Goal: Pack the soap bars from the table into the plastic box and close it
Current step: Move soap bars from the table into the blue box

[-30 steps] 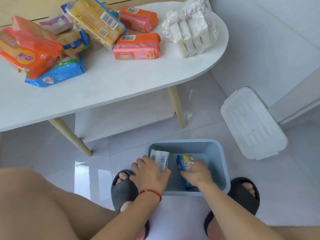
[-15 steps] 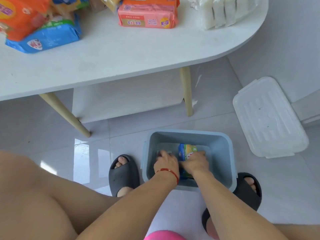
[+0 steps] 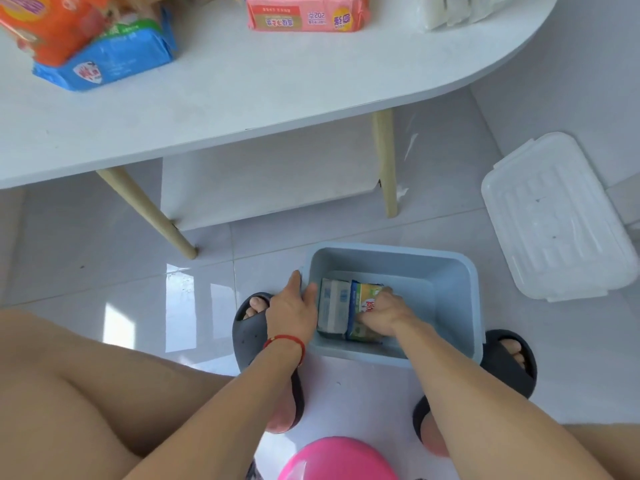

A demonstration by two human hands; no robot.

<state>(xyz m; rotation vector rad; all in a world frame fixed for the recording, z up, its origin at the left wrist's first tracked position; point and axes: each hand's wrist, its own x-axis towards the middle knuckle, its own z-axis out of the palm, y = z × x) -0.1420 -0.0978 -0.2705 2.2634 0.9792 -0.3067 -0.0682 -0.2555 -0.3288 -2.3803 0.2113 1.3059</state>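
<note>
A blue-grey plastic box [image 3: 436, 271] stands open on the floor between my feet. Two soap packs lie side by side in its left half: a white-and-blue one [image 3: 333, 306] and a yellow-and-blue one [image 3: 366, 294]. My right hand [image 3: 382, 313] is down inside the box with its fingers curled on the yellow pack. My left hand [image 3: 292, 311] lies over the box's left rim, fingers apart, holding nothing. More soap packs sit on the white table [image 3: 242, 84]: pink [image 3: 304, 13], blue [image 3: 114, 64], orange [image 3: 45, 26] and clear-wrapped white bars [image 3: 460, 8].
The box's white lid [image 3: 554, 216] lies on the tiled floor to the right, beside a wall. Wooden table legs [image 3: 386, 168] stand beyond the box. My dark slippers [image 3: 507, 362] flank the box. A pink round object [image 3: 339, 459] shows at the bottom edge.
My left hand put the white-and-blue pack down in the box, let go and drew back to the left rim. My right hand stayed on the yellow pack. The view tilted downward.
</note>
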